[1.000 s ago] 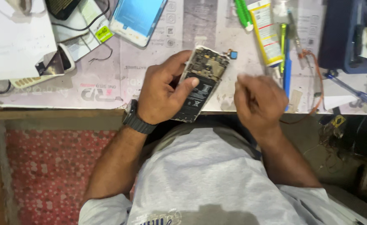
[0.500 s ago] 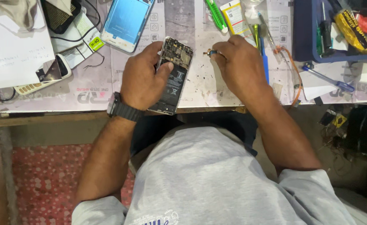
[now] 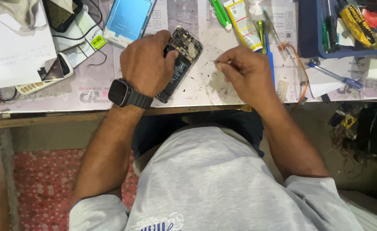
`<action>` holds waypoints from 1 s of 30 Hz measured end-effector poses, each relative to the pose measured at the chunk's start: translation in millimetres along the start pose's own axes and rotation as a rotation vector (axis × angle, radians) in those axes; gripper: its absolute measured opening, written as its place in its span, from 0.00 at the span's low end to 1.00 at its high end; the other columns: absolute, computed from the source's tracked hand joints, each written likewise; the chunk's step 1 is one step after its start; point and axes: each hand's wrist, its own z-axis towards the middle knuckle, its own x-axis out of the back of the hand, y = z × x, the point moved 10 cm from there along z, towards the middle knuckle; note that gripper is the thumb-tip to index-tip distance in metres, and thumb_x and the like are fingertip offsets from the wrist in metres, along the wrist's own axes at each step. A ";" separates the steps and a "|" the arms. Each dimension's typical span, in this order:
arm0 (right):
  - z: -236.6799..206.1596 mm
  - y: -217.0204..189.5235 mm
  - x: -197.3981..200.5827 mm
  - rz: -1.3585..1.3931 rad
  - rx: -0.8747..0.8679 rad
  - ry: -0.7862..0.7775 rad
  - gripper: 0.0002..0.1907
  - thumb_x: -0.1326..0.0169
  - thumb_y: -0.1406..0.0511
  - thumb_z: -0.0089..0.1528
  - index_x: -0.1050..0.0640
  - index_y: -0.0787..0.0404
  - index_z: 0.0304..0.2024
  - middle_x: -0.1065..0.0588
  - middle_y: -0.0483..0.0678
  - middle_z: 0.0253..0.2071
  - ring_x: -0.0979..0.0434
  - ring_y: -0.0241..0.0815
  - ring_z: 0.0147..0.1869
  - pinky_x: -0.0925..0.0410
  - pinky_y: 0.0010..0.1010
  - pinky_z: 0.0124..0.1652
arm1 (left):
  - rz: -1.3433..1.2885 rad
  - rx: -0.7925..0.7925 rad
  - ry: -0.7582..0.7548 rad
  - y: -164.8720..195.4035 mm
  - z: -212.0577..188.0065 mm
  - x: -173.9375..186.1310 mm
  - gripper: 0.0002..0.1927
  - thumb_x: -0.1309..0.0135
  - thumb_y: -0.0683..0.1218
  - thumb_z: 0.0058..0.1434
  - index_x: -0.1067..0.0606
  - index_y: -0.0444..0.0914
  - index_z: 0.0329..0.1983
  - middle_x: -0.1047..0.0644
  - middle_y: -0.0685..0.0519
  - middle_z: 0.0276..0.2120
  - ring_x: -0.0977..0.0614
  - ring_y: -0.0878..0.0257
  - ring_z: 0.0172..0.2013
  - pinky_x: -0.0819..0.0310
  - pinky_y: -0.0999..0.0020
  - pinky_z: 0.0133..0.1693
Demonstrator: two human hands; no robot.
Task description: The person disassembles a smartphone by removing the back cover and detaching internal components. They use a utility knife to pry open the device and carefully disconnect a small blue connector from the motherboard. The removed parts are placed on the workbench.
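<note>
An opened phone with its back cover off lies on the worn work mat, circuit board and black battery exposed. My left hand, with a black smartwatch on the wrist, grips the phone from its left side. My right hand hovers just right of the phone, fingertips pinched together on something tiny that I cannot make out.
A phone screen panel with blue film lies at the top left. Papers, another handset and cables sit left. A yellow tube, green tool, blue pen and a blue tray of tools lie right.
The phone has come down from being held up to lie on the mat under my left hand. My right hand has drawn back to the right and pinched its fingertips.
</note>
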 end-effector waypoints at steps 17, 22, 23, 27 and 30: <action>-25.0 21.2 -9.8 0.665 -0.255 -0.031 0.09 0.39 0.74 0.65 0.21 0.72 0.47 0.21 0.52 0.37 0.24 0.33 0.30 0.29 0.22 0.31 | -0.727 -0.260 -0.036 54.1 -42.3 -10.5 0.20 0.36 0.39 0.63 0.24 0.37 0.58 0.20 0.50 0.44 0.17 0.62 0.35 0.22 0.71 0.37; -27.1 17.7 -11.6 0.630 -0.229 -0.032 0.08 0.41 0.77 0.65 0.21 0.73 0.47 0.20 0.53 0.38 0.22 0.32 0.33 0.29 0.22 0.32 | -0.818 -0.259 -0.030 53.1 -43.8 -21.7 0.20 0.34 0.42 0.64 0.25 0.38 0.58 0.19 0.51 0.42 0.18 0.65 0.32 0.23 0.72 0.34; -28.1 17.9 -13.3 0.632 -0.232 -0.038 0.08 0.41 0.78 0.65 0.21 0.74 0.47 0.20 0.53 0.39 0.22 0.32 0.34 0.29 0.22 0.32 | -0.825 -0.246 -0.031 51.8 -44.1 -25.3 0.19 0.35 0.42 0.65 0.24 0.38 0.58 0.19 0.51 0.40 0.18 0.65 0.31 0.23 0.73 0.33; -32.0 18.3 -17.9 0.642 -0.222 -0.052 0.10 0.41 0.79 0.64 0.21 0.74 0.49 0.20 0.53 0.41 0.22 0.32 0.36 0.29 0.20 0.36 | -0.838 -0.266 0.006 49.3 -47.8 -32.1 0.17 0.36 0.41 0.66 0.24 0.38 0.57 0.18 0.51 0.41 0.17 0.66 0.31 0.23 0.73 0.34; -33.4 18.6 -19.5 0.646 -0.205 -0.063 0.12 0.42 0.80 0.64 0.22 0.73 0.50 0.20 0.53 0.45 0.21 0.33 0.42 0.27 0.21 0.42 | -0.858 -0.211 0.009 43.2 -49.5 -39.7 0.15 0.35 0.41 0.65 0.23 0.37 0.55 0.17 0.50 0.40 0.18 0.65 0.29 0.24 0.72 0.33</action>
